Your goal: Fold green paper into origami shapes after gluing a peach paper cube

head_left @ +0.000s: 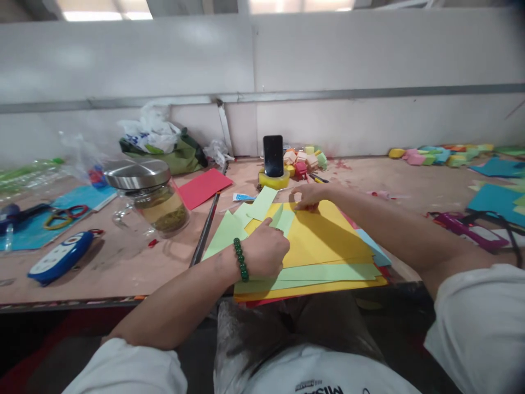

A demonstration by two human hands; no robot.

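My left hand (268, 249), with a green bead bracelet (241, 260) at the wrist, is curled down over the stack of coloured paper. Beside its fingers a light-green paper piece (281, 219) stands partly raised. My right hand (309, 196) bends its fingers at the far edge of the yellow paper (324, 235); its fingertips are close together, and what they hold, if anything, is hidden. Several light-green paper pieces (264, 202) lie left of it, overlapping. A long light-green strip (328, 274) crosses the near part of the yellow sheets.
Behind the paper, a phone (273, 156) stands upright in a yellow tape roll (273, 179), with small folded paper pieces (303, 161) alongside. To the left are a lidded glass jar (158, 205), red paper (207, 187), scissors (65, 216) and a blue-and-white device (61, 257). A purple device (470, 230) lies right.
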